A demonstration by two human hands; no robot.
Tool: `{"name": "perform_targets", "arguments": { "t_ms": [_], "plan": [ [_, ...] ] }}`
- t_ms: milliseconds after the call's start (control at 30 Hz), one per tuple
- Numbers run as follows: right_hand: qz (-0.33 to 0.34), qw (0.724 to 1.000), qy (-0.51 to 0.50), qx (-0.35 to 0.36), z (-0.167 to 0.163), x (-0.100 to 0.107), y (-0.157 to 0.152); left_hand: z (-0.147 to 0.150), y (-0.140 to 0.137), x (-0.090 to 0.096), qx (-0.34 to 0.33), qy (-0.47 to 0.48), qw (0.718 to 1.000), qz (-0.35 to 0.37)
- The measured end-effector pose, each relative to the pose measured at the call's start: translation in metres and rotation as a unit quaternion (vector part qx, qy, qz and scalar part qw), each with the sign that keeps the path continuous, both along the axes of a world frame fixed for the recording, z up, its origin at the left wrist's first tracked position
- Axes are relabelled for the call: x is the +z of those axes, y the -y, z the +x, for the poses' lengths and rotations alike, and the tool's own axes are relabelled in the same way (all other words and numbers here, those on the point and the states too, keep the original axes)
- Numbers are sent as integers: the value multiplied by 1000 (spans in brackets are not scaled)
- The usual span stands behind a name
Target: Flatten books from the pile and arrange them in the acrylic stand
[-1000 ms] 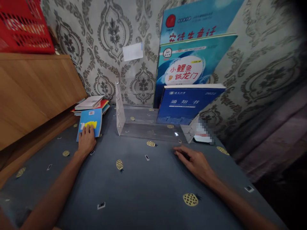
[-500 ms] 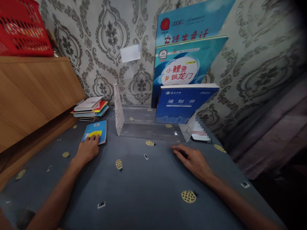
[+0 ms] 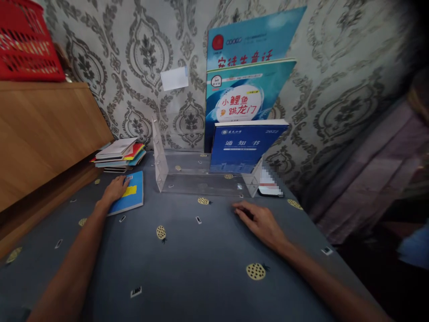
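Note:
At the left, a thin blue book (image 3: 136, 199) with a yellow patch lies flat on the table. My left hand (image 3: 115, 190) grips its upper left side, fingers bent over the cover; the thumb is hidden. My right hand (image 3: 261, 223) rests on the tablecloth with loosely curved fingers, a gap between thumb and forefinger, and holds nothing. Just beyond it stands a clear acrylic rack (image 3: 160, 156). In the rack's right part a dark blue book (image 3: 239, 156), a teal book (image 3: 268, 91) and a taller blue book (image 3: 254, 36) lean back against the wall.
A stack of books (image 3: 119, 152) lies behind the blue book, beside a wooden cabinet (image 3: 47, 134) with a red basket (image 3: 27, 44) on top. A partly blurred, phone-like object (image 3: 271, 185) lies right of the rack. A curtain (image 3: 365, 174) hangs at the right.
My left hand has slid from the lower part of the blue book to its upper left side, uncovering the lower edge. The view has turned slightly right. My right hand stays in place.

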State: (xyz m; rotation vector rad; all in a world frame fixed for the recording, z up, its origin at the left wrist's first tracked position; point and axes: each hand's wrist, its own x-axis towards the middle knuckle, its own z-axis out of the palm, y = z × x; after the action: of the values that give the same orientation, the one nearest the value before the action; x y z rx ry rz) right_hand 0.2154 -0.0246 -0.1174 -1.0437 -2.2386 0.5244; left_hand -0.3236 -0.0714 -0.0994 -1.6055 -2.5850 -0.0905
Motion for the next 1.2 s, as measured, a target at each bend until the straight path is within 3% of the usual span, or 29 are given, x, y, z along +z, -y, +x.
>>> {"name": "perform_targets", "arguments": {
  "t_ms": [333,700,867,1200],
  "plan": [
    [-1,1000,9,-2,-1,3,2,-6,-2,1,-7,-10,1000,-9],
    [-5,1000,12,-5,-1,3,1,49,28,22,70,-72,995,-5],
    [-1,1000,11,-5,-1,2,1,58,42,28,106,-79,991,16],
    [-4,1000,8,-2,-1,3,1,56,34,25,34,-67,997,7]
  ]
}}
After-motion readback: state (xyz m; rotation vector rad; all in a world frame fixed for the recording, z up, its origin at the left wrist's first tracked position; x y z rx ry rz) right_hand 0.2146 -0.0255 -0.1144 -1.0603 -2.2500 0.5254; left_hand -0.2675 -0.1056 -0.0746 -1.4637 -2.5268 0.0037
